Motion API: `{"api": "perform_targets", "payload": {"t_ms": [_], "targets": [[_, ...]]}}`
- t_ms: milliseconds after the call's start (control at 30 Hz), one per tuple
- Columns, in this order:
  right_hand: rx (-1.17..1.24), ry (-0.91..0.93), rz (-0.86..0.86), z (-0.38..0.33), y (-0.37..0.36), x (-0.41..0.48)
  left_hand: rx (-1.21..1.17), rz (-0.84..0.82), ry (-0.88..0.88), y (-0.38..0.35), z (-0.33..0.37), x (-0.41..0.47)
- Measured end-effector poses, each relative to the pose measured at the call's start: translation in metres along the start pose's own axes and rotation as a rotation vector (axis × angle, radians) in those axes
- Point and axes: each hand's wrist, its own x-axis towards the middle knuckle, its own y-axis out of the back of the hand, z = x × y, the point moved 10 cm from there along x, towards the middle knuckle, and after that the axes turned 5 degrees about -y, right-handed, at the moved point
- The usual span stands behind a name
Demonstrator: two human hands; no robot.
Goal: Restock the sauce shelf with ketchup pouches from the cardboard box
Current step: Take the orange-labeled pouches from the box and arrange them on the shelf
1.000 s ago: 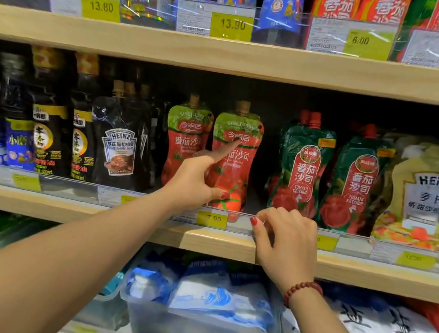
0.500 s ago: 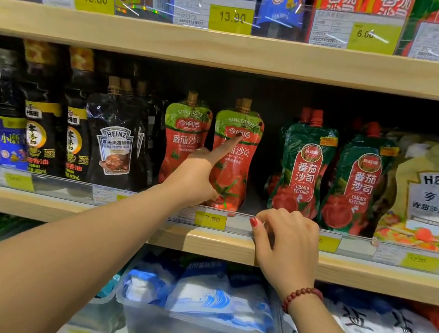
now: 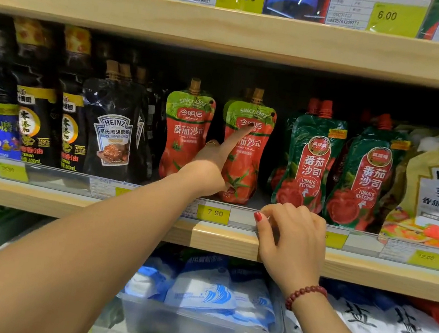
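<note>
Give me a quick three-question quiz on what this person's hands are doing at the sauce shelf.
1. True or false: the left hand touches a red ketchup pouch with its straight forefinger.
2. What does the right hand grip? A) the price rail at the shelf's front edge; B) a Heinz pouch; C) a plastic tub.
3. Fill in: the yellow price tag between the two hands reads ___.

Key: 1 true; 2 A; 3 7.90.
</note>
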Motion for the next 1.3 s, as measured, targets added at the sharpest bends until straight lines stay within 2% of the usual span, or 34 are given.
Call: {"api": "perform_targets", "payload": {"t_ms": [533,733,833,1000,1100,1300], "targets": [[-0.023,0.020,-0.028,-0.001,-0.001,0.001,-0.050,-0.114,-0.125,0.008,0.001,-0.025],[0.049,-0.026,-0.186,-0.004,0.000,0.007,-0.021,0.065,-0.147,0.051,0.005,-0.069],[0.179,0.017,-0.175,-0.018,0.019,-0.003,-0.050,0.110,-0.190,0.069,0.006,-0.111],[0.398,0.071,-0.238,-0.061,0.021,-0.076,-0.168,0.102,-0.108,0.056,-0.024,-0.197],[0.482,0.061,-0.319,-0.075,0.006,-0.138,-0.092,0.060,-0.055,0.030,-0.053,-0.254],[0.534,0.011,-0.653,-0.073,-0.046,-0.263,-0.010,-0.073,0.181,-0.031,-0.121,-0.364]]}}
